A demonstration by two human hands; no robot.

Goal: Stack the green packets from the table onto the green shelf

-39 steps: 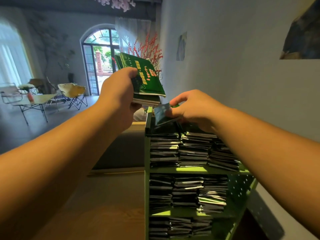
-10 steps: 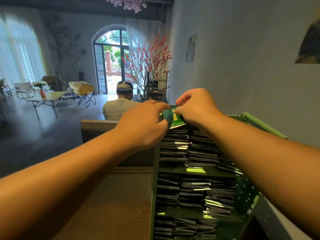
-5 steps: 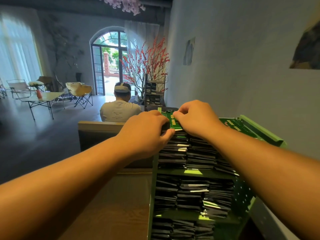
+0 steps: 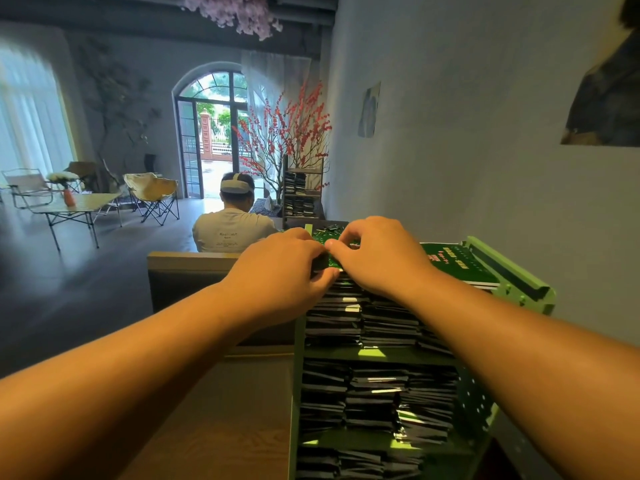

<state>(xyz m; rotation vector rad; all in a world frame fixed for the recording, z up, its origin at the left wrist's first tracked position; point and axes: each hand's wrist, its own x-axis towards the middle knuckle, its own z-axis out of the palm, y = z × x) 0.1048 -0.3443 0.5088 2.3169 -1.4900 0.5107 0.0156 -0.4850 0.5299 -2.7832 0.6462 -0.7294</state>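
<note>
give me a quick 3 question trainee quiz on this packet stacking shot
1. True or false: both hands are at the top of the leftmost stack on the green shelf.
2. Multiple choice: where does a green packet lie face up with nobody touching it? A) on the far table by the chairs B) on the top right of the shelf C) on the floor
3. Fill in: the shelf tiers below the hands are ____ with packets.

Key
1. True: the left hand and right hand meet on the green packets there.
2. B: the loose packet lies there.
3. Filled: dark stacks sit side by side.
</note>
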